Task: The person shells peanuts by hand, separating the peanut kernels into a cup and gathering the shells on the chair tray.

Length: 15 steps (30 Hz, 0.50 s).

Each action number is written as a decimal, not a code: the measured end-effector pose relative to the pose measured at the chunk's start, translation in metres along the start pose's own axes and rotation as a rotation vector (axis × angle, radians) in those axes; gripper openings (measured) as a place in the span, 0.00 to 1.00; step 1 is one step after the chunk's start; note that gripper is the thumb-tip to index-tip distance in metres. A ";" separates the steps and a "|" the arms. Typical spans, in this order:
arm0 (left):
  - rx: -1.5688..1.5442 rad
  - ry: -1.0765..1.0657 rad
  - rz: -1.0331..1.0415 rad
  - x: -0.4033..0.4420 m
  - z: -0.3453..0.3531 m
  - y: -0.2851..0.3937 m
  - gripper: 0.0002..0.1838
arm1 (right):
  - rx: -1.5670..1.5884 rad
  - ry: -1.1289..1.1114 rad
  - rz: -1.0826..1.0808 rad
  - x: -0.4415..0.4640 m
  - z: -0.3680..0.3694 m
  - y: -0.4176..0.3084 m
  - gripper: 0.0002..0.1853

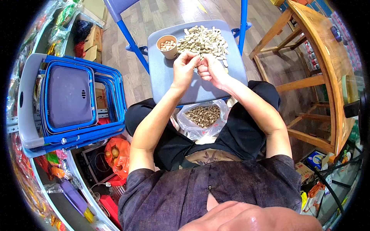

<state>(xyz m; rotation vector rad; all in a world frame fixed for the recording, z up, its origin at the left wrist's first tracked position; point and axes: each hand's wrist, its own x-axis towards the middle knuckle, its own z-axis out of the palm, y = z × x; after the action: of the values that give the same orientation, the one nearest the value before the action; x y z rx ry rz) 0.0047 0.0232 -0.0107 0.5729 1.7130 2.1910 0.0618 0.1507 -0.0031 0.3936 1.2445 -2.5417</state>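
My left hand (184, 70) and my right hand (210, 71) meet above the grey seat (165, 86) of a blue-framed chair. Their thumbs and fingers are closed in a pinch around a small peanut, mostly hidden by the fingertips. Just beyond the hands, a loose heap of pale peanut shells (206, 40) covers the back right of the seat. A paper cup (169, 55) holding shelled peanuts (167, 45) stands upright to the left of the heap. Below the seat's front edge, between my legs, a clear plastic bag (186, 125) sits open with many unshelled peanuts (204, 115) inside.
Folded blue-framed chairs (71, 96) lean at the left, beside shelves of packaged goods. An orange bag (118, 158) with round produce lies near a dark cooktop (94, 163). On the right stands a wooden table (327, 69), with boxes and cables (327, 188) below.
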 end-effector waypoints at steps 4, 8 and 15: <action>-0.071 -0.010 -0.064 0.004 -0.004 0.003 0.03 | 0.021 0.006 -0.038 0.002 0.005 0.000 0.20; -0.426 -0.082 -0.265 0.008 -0.017 -0.001 0.09 | 0.005 -0.011 -0.017 -0.001 0.004 -0.011 0.20; -0.529 -0.200 -0.337 0.008 -0.025 -0.008 0.13 | -0.005 0.013 0.059 -0.008 0.003 -0.017 0.18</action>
<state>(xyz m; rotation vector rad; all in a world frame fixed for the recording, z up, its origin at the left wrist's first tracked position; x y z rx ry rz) -0.0147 0.0075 -0.0229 0.3220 0.9816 2.1265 0.0631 0.1594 0.0138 0.4404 1.2252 -2.4900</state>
